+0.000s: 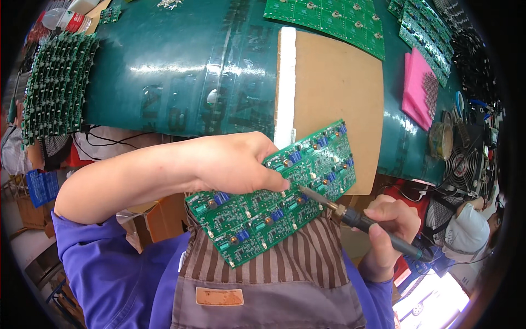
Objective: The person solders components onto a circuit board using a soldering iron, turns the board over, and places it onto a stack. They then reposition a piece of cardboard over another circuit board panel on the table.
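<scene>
My left hand [241, 164] is closed on the upper left edge of a green circuit board panel [256, 229], its thumb lying across the top face. The panel is tilted over my striped apron, and rows of blue, orange and white parts cover it. In my right hand [390, 223] is a soldering iron [359, 220] with a dark handle and a brass-coloured collar. Its tip points left to the middle of the panel, near my left thumb. Whether the tip touches the board I cannot tell. My left fingertips are hidden beneath the panel.
Beyond the panel, a brown cardboard sheet [339, 82] with a white strip [286, 82] lies on the green mat [164, 71]. Stacked boards [57, 88] stand left. Another panel [329, 22], pink foam [417, 90] and a tape roll [440, 140] lie farther right. A person [466, 226] sits right.
</scene>
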Tool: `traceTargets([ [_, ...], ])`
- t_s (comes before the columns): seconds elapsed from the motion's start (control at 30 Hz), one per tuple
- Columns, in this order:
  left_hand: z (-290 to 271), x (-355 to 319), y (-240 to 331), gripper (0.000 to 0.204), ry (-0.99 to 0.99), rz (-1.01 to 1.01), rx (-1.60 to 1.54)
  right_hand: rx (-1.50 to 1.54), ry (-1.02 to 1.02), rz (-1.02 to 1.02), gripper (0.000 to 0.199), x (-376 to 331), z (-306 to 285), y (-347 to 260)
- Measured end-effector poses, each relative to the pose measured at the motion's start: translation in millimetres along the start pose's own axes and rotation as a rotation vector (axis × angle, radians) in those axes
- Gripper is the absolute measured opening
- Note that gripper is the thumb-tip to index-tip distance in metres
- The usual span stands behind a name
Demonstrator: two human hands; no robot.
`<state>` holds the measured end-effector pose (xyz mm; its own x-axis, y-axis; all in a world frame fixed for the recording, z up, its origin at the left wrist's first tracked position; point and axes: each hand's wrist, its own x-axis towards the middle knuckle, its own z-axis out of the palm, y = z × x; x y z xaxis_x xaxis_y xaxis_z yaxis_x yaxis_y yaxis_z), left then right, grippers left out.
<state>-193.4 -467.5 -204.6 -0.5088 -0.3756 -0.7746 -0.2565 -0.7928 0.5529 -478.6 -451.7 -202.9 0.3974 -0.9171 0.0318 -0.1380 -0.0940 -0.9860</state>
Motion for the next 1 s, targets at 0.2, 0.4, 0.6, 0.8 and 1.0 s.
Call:
traceTargets([
  [0.2,0.8,-3.4,4.1,0.025,0.024,0.003,-0.016,-0.024,0.015,-0.081,0.029,-15.1,3.1,8.4],
  [0.4,-2.2,-1.7,3.6,0.021,0.019,-0.004,-0.038,-0.075,-0.020,-0.141,0.020,-13.2,10.5,9.8],
  [0.6,-3.3,0.4,-1.5,0.021,0.009,-0.036,-0.068,-0.206,-0.044,-0.254,0.019,-23.0,20.8,6.2],
  [0.8,-2.9,2.7,-5.3,0.022,0.011,-0.026,-0.074,-0.259,-0.043,-0.309,0.019,-28.8,22.9,7.6],
  [1.0,-7.0,-0.3,-5.0,0.023,0.005,-0.018,-0.080,-0.256,-0.003,-0.244,0.021,-28.5,27.0,8.0],
])
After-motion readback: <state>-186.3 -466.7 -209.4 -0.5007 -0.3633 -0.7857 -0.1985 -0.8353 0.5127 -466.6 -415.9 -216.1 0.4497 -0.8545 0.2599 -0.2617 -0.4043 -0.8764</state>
